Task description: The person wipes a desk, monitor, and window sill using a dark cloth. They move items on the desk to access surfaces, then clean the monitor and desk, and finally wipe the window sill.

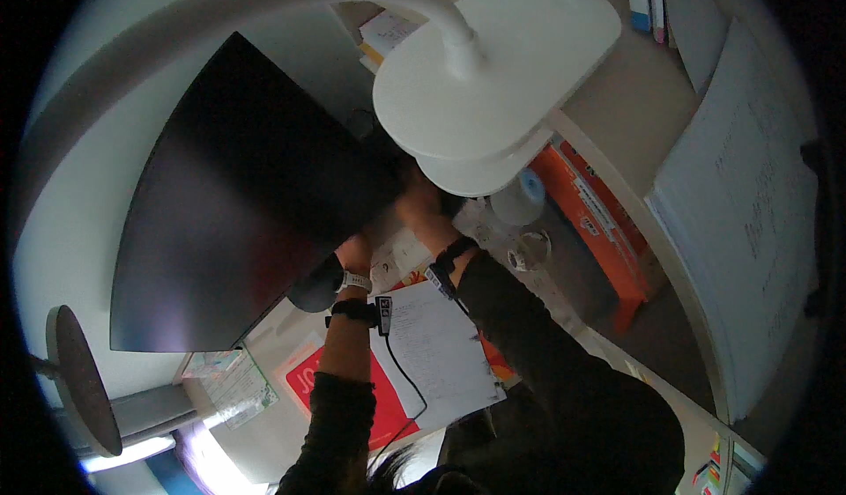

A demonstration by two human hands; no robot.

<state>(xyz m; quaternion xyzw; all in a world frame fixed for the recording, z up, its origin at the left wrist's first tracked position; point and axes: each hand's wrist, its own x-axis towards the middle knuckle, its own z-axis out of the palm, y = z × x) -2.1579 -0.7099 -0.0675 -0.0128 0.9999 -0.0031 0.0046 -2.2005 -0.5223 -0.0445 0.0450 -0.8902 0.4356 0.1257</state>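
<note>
So the closest thing up top is a big white lamp head on a curved pale arm that sweeps across the upper left. Under it there's a dark monitor, which sits at a slant and fills most of the left half, and both hands are right at its edge nearest the person. The left hand is up at that edge with its fingers out of sight, so I can't tell if they're clamped on anything. The right hand is near the corner next to the lamp, kinda blurry and lost in shadow at the fingertips, so no idea whether its fingers are apart or together either. Left wrist has a pale watch plus a black strap with a little box, and the right one has a similar strap. A page of handwriting lies on the desk between the forearms, partly over a red booklet. Off to the right there's an orange folder-ish thing and, further out, a large pale sheet.
</note>
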